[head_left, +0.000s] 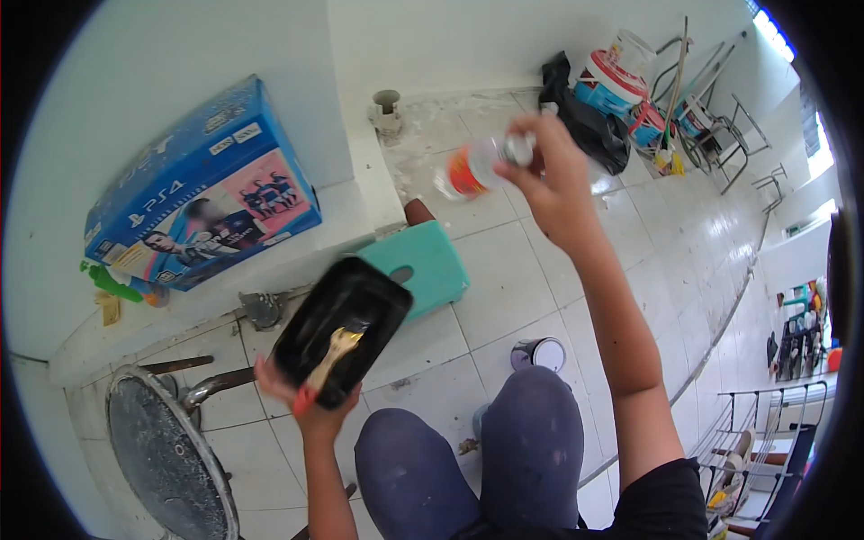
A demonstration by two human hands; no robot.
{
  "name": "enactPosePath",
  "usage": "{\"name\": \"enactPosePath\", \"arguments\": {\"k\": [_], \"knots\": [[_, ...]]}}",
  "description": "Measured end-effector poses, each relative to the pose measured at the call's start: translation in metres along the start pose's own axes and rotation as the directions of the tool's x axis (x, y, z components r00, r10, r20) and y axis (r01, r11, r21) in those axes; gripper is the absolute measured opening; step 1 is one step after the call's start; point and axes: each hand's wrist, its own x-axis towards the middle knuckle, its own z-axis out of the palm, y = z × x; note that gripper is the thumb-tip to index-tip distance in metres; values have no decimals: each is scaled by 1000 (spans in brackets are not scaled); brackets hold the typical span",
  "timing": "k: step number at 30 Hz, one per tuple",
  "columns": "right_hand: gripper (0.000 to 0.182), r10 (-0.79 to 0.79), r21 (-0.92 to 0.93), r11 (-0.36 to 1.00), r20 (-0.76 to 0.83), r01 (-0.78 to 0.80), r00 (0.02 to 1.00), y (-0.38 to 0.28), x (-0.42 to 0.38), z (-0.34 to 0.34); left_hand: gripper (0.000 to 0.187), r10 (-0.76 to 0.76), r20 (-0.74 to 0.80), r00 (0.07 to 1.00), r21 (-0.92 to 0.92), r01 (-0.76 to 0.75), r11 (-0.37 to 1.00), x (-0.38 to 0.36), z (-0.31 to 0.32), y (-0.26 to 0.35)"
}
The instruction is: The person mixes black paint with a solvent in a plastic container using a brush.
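Note:
My left hand point(310, 400) grips the near end of a black tray point(310, 324), which is tilted in the air. Inside the tray lies a paintbrush point(328, 360) with a pale handle and a red end near my fingers. My right hand point(549, 171), raised at the upper centre, holds a clear plastic bottle point(472, 169) with an orange-red label by its neck end. The bottle lies nearly sideways, blurred by motion. Beyond the tray and partly behind it stands a turquoise stool point(432, 265).
A blue PS4 box point(207, 193) rests on the left ledge point(333, 211). Left of me is a worn round stool point(166, 454). An open can point(540, 354) stands beyond my knees. Buckets point(612, 85) and a black bag point(589, 130) sit at the back. A wire rack point(765, 423) is at right.

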Motion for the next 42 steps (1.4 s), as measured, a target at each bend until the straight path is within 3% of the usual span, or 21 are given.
{"name": "enactPosePath", "arguments": {"k": [1, 2, 4, 7, 8, 10, 15, 18, 20, 22, 23, 25, 27, 29, 30, 32, 37, 40, 42], "knots": [[35, 93, -20, 995, 1, -93, 996, 33, -24, 1, 85, -94, 129, 987, -111, 109, 988, 10, 21, -20], [34, 154, -65, 986, 13, -153, 988, 67, -51, 3, 110, 127, 4, 992, -351, -118, 929, 42, 32, 46], [33, 253, -154, 957, 22, -246, 967, 120, -102, 11, 133, 111, 192, 975, -342, -39, 939, 58, 73, 15], [35, 398, -232, 896, 34, -380, 917, 169, -169, 25, 129, 170, 243, 955, -377, -69, 924, 72, 125, 5], [35, 382, -227, 903, 39, -364, 923, 177, -182, 27, 129, 168, 226, 959, -375, -73, 924, 73, 138, -4], [36, 509, -229, 841, 27, -490, 860, 187, -205, 31, 127, 230, 298, 926, -303, -137, 943, 74, 156, -13], [37, 526, -205, 838, 56, -506, 849, 202, -241, 38, 123, 111, 342, 933, -206, -41, 978, 73, 164, -12], [35, 520, -165, 849, 84, -502, 850, 207, -251, 55, 120, 138, 294, 946, -189, -84, 978, 74, 163, -11], [34, 519, -128, 853, 90, -507, 850, 206, -256, 64, 122, 111, 311, 944, -83, -90, 993, 73, 160, -5], [32, 471, -412, 798, -27, -439, 882, 180, -246, 71, 123, 107, 317, 942, -89, -83, 993, 68, 163, -10], [32, 476, -407, 799, -23, -443, 879, 162, -239, 75, 123, 106, 321, 941, -100, -78, 992, 65, 163, -11], [35, 73, -532, 844, -9, -66, 997, 122, -221, 85, 124, 84, 327, 941, -51, -71, 996, 53, 161, -6], [41, -77, -299, 948, 103, 104, 992, 85, -214, 96, 125, 126, 324, 938, 26, -142, 989, 37, 155, 6], [40, -243, -130, 953, 217, 274, 946, 55, -203, 106, 125, 93, 361, 928, 8, -103, 995, 24, 149, 11], [40, -241, -131, 954, 212, 272, 947, 41, -196, 107, 126, 61, 399, 915, -13, -61, 998, 20, 147, 12], [37, -308, -41, 914, 574, 403, 758, 20, -187, 109, 129, 54, 419, 906, 7, -63, 998, 18, 146, 11], [27, -354, -185, 851, 490, 492, 796, 28, -203, 154, 132, 181, 366, 913, -14, -189, 982, 17, 149, 9], [21, -389, -175, 823, 520, 540, 761, 29, -204, 158, 128, 128, 344, 930, -135, -86, 987, 13, 154, 11], [21, -456, -163, 804, 448, 571, 769, 30, -204, 151, 128, 169, 320, 932, -141, -129, 981, 15, 156, 12]]}}
